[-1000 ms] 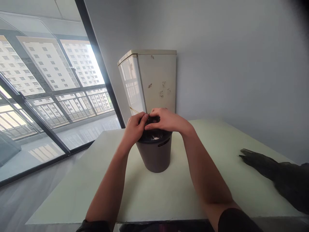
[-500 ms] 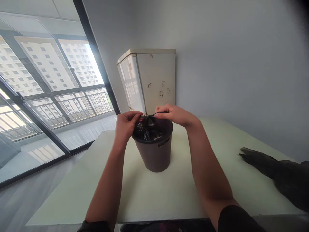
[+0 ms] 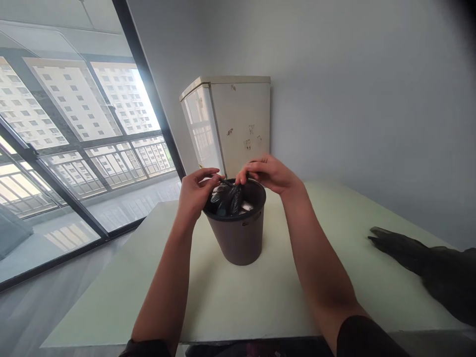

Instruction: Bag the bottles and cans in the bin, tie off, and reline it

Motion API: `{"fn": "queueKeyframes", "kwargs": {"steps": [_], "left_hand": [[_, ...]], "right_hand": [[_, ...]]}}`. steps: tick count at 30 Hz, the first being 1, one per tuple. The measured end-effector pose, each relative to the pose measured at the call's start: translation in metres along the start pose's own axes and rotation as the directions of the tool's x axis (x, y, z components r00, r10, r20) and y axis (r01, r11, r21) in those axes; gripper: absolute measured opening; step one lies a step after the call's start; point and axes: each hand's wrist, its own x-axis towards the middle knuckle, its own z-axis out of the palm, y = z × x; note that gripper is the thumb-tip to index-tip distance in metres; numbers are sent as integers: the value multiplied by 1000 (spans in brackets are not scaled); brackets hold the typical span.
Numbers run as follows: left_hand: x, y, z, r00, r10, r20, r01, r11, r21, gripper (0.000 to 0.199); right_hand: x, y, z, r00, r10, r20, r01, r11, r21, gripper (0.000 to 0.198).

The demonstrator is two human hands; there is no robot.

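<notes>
A dark brown trash bin stands upright on the pale table, a slot handle in its near side. Inside it sits a black garbage bag, its top gathered and twisted above the rim; something whitish shows beside it in the bin. My left hand pinches one end of the bag's top at the left of the rim. At the right, my right hand has its fingers curled and closed on the bag's other end, just over the rim.
Black bags lie crumpled at the table's right side. Behind the bin is a worn, cream-coloured refrigerator against the grey wall. To the left, a sliding glass door opens onto a balcony. The table's front edge runs close to me.
My right hand has lifted slightly and curled its fingers more. The bag's gathered top has turned and sunk a little, and a whitish item now shows in the bin.
</notes>
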Motion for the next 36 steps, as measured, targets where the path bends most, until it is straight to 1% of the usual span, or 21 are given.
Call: {"fn": "queueKeyframes", "kwargs": {"steps": [2, 3, 6, 9, 11, 13, 14, 16, 18, 20, 22, 25, 27, 29, 30, 32, 34, 36], "left_hand": [[0, 1, 2, 999, 10, 45, -6, 995, -95, 38], [0, 0, 3, 998, 19, 60, -12, 992, -128, 38], [2, -2, 5, 998, 56, 42, -49, 987, -154, 32], [1, -2, 8, 997, 80, 19, -77, 988, -136, 34], [0, 1, 11, 996, 82, 20, -78, 986, -148, 41], [-3, 4, 14, 996, 93, 11, -90, 982, -164, 44], [-4, 6, 16, 995, 104, -4, -103, 982, -156, 43], [-7, 9, 18, 990, 131, -50, -135, 986, -96, 34], [-9, 12, 19, 984, 152, -90, -153, 988, -4, 25], [-10, 14, 20, 978, 171, -116, -165, 984, 61, 22], [-11, 16, 20, 975, 185, -125, -175, 981, 86, 21], [-12, 17, 21, 968, 218, -125, -202, 971, 131, 19], [-11, 15, 22, 958, 259, -120, -237, 956, 173, 18], [-9, 12, 22, 946, 300, -122, -277, 945, 171, 21], [-8, 9, 22, 940, 312, -139, -290, 944, 159, 23], [-5, 4, 21, 927, 311, -210, -288, 948, 134, 29], [-4, -1, 20, 916, 279, -290, -251, 959, 130, 35], [-3, -4, 19, 916, 235, -324, -201, 970, 136, 36]], "right_hand": [[7, 6, 9, 999, -3, 43, -3, 988, 154, 35], [10, 8, 12, 998, 0, 70, -14, 980, 199, 30], [14, 11, 15, 997, 39, 72, -52, 980, 191, 18], [16, 14, 14, 998, 59, 35, -63, 988, 142, 15], [17, 17, 14, 999, 53, 12, -54, 991, 124, 18], [18, 21, 15, 999, 20, -25, -17, 993, 116, 27], [19, 22, 15, 999, 6, -47, -1, 994, 105, 33], [19, 23, 17, 995, -9, -95, 14, 998, 57, 43], [18, 22, 18, 991, 8, -135, -11, 1000, -27, 47], [16, 19, 20, 989, 35, -145, -54, 990, -129, 47], [15, 16, 25, 995, 62, -79, -76, 978, -192, 46], [15, 14, 34, 995, 77, 63, -62, 973, -222, 36], [16, 14, 40, 993, 82, 87, -60, 971, -232, 37], [19, 16, 45, 998, 50, 46, -39, 976, -214, 40], [21, 16, 46, 1000, 15, 11, -13, 983, -182, 41], [25, 16, 47, 989, -103, -103, 93, 991, -97, 43], [27, 14, 48, 939, -242, -242, 237, 970, -51, 43], [27, 11, 49, 866, -359, -349, 370, 928, -38, 41]]}}
